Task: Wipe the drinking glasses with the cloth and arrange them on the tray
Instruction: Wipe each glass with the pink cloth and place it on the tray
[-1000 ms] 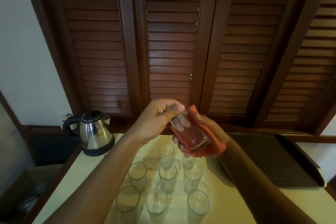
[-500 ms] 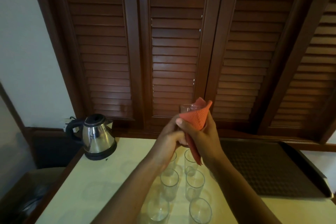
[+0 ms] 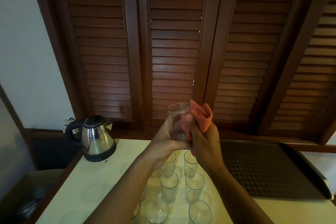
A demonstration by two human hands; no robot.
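A person holds one drinking glass [image 3: 177, 122] upright at chest height above the counter [image 3: 101, 178], its long axis running near vertical with the open mouth on top. The left hand [image 3: 164, 139] cups the base and lower wall from the left, fingers curled round it. The right hand [image 3: 203, 142] presses an orange cloth [image 3: 201, 117] against the glass's right side; its fingers [image 3: 189, 118] are curled, pinching the cloth to the glass wall, with a bunch of fabric standing up beside the rim.

The dark tray [image 3: 269, 171] lies on the counter to the right, below and beyond the right hand, and nothing can be seen standing on it. The right hand is plainly the nearer of the two to it, while the left has the firmer hold on the glass. So the glass, once wiped, would most likely have to travel rightward and down, staying upright, to reach the tray.

Directly beneath the hands stand the other glasses [image 3: 169, 185] in rows, mouths up, close together; several are partly hidden by the forearms, so their number cannot be told. A steel kettle [image 3: 96, 138] sits at the counter's back left corner, well apart from them. The wiping looks to be at an early stage of the task.
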